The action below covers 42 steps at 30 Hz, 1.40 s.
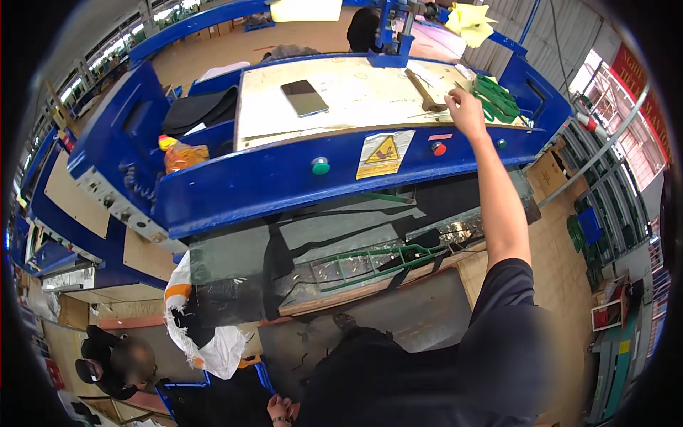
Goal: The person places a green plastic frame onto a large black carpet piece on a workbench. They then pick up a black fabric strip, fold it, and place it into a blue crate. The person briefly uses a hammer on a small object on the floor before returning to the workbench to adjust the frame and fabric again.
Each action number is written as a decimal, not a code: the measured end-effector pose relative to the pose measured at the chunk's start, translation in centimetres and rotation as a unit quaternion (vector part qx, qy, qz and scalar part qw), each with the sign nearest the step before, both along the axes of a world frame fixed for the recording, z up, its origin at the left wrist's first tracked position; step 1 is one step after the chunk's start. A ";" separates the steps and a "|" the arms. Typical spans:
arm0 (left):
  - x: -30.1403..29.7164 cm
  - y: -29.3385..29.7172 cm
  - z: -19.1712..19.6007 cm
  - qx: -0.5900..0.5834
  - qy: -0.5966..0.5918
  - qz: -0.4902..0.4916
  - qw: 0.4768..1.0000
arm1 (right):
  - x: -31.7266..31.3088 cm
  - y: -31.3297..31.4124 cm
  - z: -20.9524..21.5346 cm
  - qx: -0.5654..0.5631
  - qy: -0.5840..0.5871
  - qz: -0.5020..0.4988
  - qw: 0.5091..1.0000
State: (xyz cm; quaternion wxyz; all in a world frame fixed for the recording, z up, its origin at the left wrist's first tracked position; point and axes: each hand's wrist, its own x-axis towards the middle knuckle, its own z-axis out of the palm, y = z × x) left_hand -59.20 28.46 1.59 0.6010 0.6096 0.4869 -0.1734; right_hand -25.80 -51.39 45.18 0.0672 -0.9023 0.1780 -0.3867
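Landmark: pale flat board (356,96) topping the blue steel machine (235,185).
Right hand (466,110): on the board's right edge, fingers curled loosely, clamped on nothing, beside green metal frames (498,99).
Left hand (279,409): below the machine; grip unclear.
Black phone (304,97): mid-board.

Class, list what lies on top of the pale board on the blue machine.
On the board lie a dark phone, a wooden stick and green pieces. The right hand covers part of its edge; the left hand stays low.
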 end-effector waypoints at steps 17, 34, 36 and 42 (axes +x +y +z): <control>1.6 -7.7 0.1 0.028 0.040 -0.069 0.996 | 5.9 0.7 3.5 0.387 0.050 0.304 0.869; 10.7 -13.2 17.3 0.031 -0.359 -0.090 0.928 | 3.2 41.9 -1.5 -0.148 -0.039 0.790 0.593; 10.0 -12.5 20.1 0.020 -0.421 -0.084 0.903 | 1.6 47.5 -3.3 -0.180 -0.059 0.809 0.556; 6.8 -8.9 27.3 -0.038 -0.510 -0.074 0.856 | -4.7 62.6 -8.3 -0.157 -0.118 0.868 0.455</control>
